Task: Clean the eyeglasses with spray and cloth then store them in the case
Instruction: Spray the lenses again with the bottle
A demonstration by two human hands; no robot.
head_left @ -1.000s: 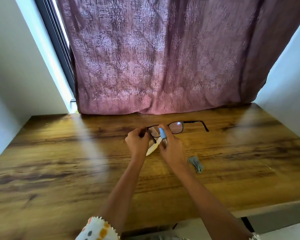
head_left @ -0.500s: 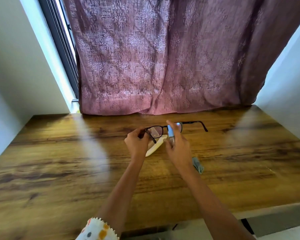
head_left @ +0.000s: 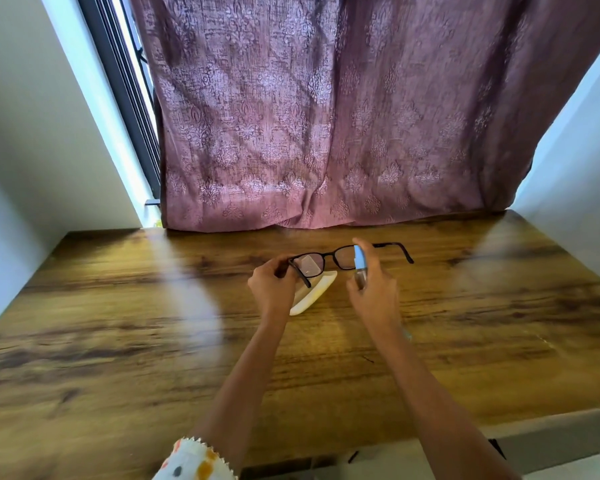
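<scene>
Down at the near edge a patterned sleeve point(head_left: 194, 459) is seen, and both forearms are stretched out over the wooden counter point(head_left: 118, 323). Further out, the left hand point(head_left: 272, 287) is closed as a grip on the left end of the eyeglasses point(head_left: 311, 265), pinched about the hinge, with the folded-out arm hanging below the fingers. The right hand point(head_left: 373, 292) is wrapped round the spray bottle point(head_left: 360, 263). The bottle is held upright, blue top uppermost, with a fingertip laid over the cap.

Under the glasses a pale case point(head_left: 317, 292) is lying on the counter, apparently open. The frame is held clear above it, not touching.

Now the key relation. The long axis of the glasses is run left to right across the view, and the bottle is set just in front of the right lens. The left lens is left uncovered, further toward the left grip. A press of the cap looks to be what is called for, though the nozzle's aim cannot be told. The cloth cannot be clearly made out.

Beyond it all, a mauve curtain point(head_left: 326, 116) is hung down to the counter's far edge.
</scene>
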